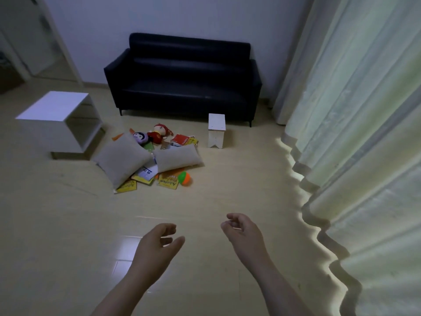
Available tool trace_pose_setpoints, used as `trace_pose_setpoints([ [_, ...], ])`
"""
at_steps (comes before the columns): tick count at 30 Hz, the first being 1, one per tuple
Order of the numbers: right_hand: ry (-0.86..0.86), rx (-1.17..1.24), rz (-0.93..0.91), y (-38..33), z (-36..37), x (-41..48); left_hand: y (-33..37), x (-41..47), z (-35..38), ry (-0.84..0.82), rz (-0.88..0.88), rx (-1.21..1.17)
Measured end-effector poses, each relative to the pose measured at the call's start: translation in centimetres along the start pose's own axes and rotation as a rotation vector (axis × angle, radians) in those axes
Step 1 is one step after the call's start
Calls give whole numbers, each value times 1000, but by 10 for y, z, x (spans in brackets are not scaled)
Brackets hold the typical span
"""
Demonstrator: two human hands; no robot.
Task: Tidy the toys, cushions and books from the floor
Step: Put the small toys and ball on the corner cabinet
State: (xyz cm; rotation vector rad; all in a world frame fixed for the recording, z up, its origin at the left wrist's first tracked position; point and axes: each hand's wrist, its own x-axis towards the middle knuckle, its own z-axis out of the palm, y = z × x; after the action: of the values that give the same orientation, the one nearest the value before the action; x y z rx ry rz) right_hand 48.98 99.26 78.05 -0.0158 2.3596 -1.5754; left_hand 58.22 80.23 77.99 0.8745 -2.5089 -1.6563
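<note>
A pile lies on the floor in front of the sofa. Two beige cushions, one on the left (pixel 121 159) and one on the right (pixel 178 158), rest on top of several yellow books (pixel 168 182). A red book (pixel 181 139) lies behind them. A purple plush toy (pixel 140 137) and a red plush doll (pixel 158 133) sit at the back of the pile. A green and orange ball (pixel 185 178) lies at its front right. My left hand (pixel 160 241) and my right hand (pixel 242 231) hang well short of the pile, fingers loosely curled, holding nothing.
A dark sofa (pixel 182 80) stands against the far wall. A white open cube cabinet (pixel 60 120) is at the left, a small white stool (pixel 216 130) at the right of the pile. Long curtains (pixel 355 133) fill the right side. A doorway (pixel 27 42) opens at the far left.
</note>
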Motion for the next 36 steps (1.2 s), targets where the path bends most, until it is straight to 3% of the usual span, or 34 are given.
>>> trace_pose_setpoints([
  [36, -73, -66, 180, -159, 252, 422, 20, 480, -177, -20, -116, 13],
])
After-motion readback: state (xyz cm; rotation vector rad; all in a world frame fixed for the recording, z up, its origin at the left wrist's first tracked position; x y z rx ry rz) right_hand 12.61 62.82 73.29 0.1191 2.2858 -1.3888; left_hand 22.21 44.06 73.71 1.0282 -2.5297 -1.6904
